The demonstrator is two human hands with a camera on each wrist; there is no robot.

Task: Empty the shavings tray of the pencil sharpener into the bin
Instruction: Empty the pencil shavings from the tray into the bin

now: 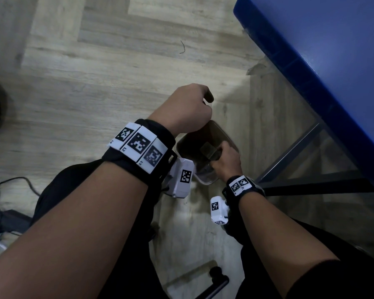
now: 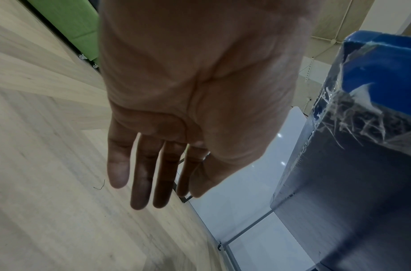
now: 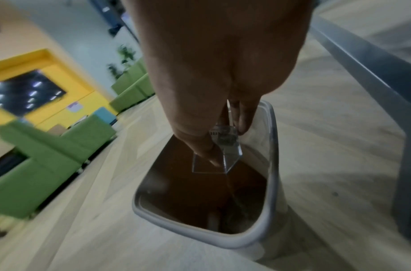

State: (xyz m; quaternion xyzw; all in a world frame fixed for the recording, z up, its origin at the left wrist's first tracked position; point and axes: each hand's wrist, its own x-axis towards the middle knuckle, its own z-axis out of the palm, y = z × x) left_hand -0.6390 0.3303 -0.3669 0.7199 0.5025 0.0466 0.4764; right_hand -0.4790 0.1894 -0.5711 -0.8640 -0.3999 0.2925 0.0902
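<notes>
A grey bin (image 1: 205, 182) stands on the wooden floor beside the table leg, its dark inside open to the top. My right hand (image 1: 222, 158) pinches the small clear shavings tray (image 1: 209, 151) and holds it tilted over the bin's mouth. In the right wrist view the thumb and fingers of that hand (image 3: 227, 144) grip the tray (image 3: 206, 167) just above the bin's rim (image 3: 199, 236), and a thin brownish streak runs down from the tray's lower corner. My left hand (image 1: 188, 108) hangs over the floor left of the bin, fingers (image 2: 141, 183) straight and holding nothing.
A blue table top (image 1: 322, 50) juts in at the right, with its grey metal frame (image 1: 289, 154) close beside the bin. Cables and a dark adapter (image 1: 9, 219) lie on the floor at lower left. Green sofas (image 3: 49, 155) stand farther off.
</notes>
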